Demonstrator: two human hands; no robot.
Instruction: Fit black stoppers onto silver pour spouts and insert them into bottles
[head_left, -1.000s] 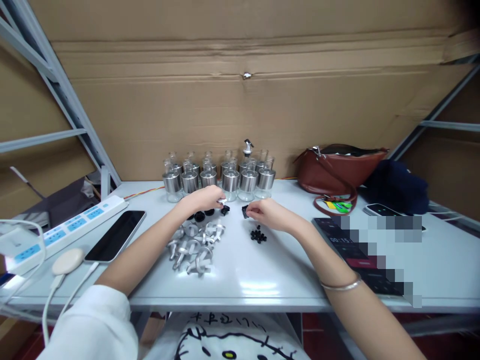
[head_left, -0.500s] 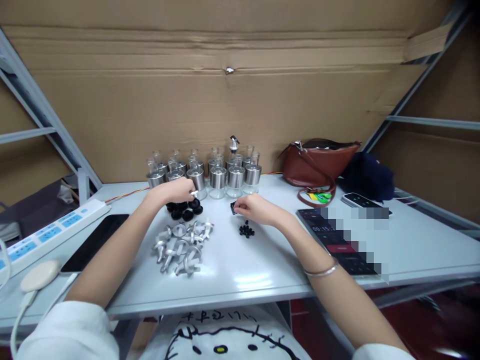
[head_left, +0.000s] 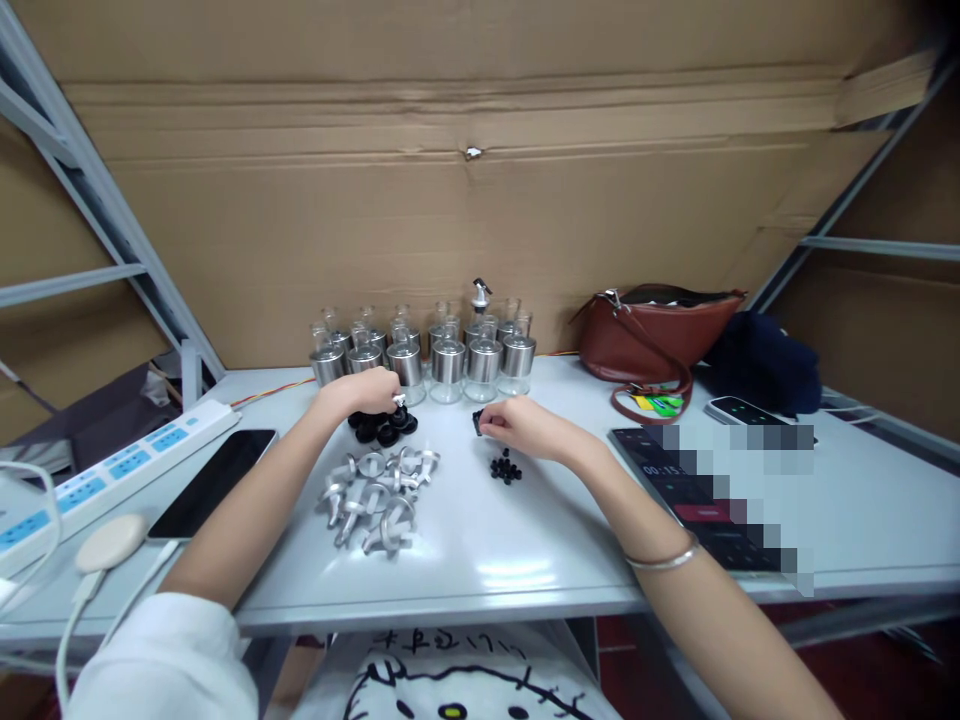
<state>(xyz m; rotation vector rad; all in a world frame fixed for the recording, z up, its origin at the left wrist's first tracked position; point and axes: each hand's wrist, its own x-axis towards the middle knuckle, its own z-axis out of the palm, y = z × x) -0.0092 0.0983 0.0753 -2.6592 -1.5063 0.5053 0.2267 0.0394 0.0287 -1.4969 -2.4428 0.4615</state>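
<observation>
My left hand is closed in a pinch over the pile of round black stoppers. A small white piece shows at its fingertips; its kind is too small to make out. My right hand has its fingertips pressed together on a small dark piece at table height. Just below that hand lies a cluster of tiny black caps. Several silver-and-white pourer spouts are heaped nearer the front edge. Glass bottles with steel sleeves stand in rows behind, one carrying a pourer top.
A brown leather bag and a dark blue cap sit at the back right. Phones and a power strip lie at the left. A tablet-like screen lies under my right forearm's far side. Cardboard walls the back.
The view has shifted, so everything sits slightly farther right in the picture. Both hands stay at nearly the same places over the table, their fingers still pinched.
</observation>
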